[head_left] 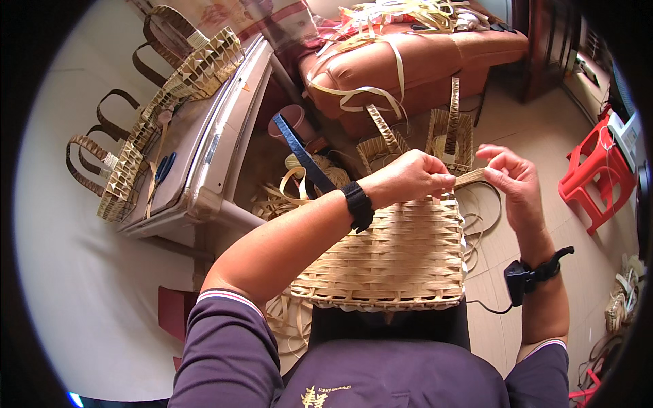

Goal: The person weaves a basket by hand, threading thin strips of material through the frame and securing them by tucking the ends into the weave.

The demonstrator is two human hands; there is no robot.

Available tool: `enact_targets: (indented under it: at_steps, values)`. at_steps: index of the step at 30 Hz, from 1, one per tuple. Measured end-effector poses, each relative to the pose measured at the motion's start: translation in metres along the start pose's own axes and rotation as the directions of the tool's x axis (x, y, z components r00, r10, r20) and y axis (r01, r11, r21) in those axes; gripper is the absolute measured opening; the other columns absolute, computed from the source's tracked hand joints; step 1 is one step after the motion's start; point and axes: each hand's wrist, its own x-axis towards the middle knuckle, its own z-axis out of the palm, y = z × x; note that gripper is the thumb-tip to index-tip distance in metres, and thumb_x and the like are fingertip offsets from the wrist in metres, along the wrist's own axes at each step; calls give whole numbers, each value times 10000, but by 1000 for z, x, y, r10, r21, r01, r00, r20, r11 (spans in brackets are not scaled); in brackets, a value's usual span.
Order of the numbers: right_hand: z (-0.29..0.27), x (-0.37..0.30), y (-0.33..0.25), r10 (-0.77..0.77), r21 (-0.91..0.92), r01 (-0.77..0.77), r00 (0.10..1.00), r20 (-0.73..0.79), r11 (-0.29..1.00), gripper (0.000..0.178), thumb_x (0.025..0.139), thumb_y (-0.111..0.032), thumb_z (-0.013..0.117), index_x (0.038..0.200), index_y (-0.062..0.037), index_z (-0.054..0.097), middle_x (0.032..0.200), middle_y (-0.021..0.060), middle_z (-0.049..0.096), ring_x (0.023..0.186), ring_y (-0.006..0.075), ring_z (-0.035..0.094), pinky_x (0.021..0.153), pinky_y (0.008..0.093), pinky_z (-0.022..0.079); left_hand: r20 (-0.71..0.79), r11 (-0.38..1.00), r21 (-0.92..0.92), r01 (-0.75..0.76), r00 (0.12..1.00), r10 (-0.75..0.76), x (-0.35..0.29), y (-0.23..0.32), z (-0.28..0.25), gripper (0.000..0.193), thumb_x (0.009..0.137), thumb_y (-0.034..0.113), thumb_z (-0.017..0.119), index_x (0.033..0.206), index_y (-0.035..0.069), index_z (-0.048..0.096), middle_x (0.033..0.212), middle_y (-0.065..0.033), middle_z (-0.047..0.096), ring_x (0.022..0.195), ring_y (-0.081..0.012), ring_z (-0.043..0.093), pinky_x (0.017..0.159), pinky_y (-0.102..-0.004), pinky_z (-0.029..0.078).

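Note:
A tan woven basket point(388, 251) rests on my lap, its slatted side toward me. My left hand point(411, 178) is at the basket's far right corner, thumb and fingers pinched on a flat tan weaving strip point(469, 177). To the right, my right hand point(515, 180) pinches the same strip between thumb and forefinger, its other fingers curled loosely. The short stretch of strip between the hands is nearly level. A thin darker strip point(498, 200) loops down below my right hand. My left hand hides part of the basket's far edge.
Handled woven baskets point(146, 126) line the table point(224, 156) at left, near blue-handled scissors point(164, 168). Smaller baskets point(452, 139) and a blue band point(303, 153) stand beyond my hands. Loose strips cover a brown sofa point(422, 64). Red stools point(595, 177) stand at right.

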Motion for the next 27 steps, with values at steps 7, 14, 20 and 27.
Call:
enact_targets:
  at_steps: [7,14,20,27]
  values:
    - [-2,-31,63,244,35,-242,964,-104,970,126,969,-111,711,975,9,746,901,8,735,839,65,631,825,232,502,-115,812,576,97,993,-37,-1,4,-9,275,849,258,681,796,-6,734,643,-133,648,609,-204,625,621,-370,511]
    - [11,-45,85,275,43,-272,953,-126,961,126,972,-95,712,960,27,741,859,-4,722,781,43,611,738,216,504,-184,618,777,120,982,41,-10,9,-4,285,785,259,648,728,-9,721,664,-224,647,641,-362,652,667,-431,535]
    - [14,-48,89,301,71,-294,947,-111,953,133,969,-96,712,968,32,747,884,17,740,798,52,632,748,216,508,-228,657,751,65,960,166,-17,3,-1,246,780,264,676,722,35,745,718,-202,692,732,-371,703,732,-456,558]
    - [16,-46,93,294,132,-279,950,-109,951,165,964,-94,709,1024,51,762,925,46,759,820,73,651,781,236,523,-216,634,771,62,961,170,-22,3,5,267,867,276,686,830,23,764,770,-189,713,775,-366,712,744,-447,564]
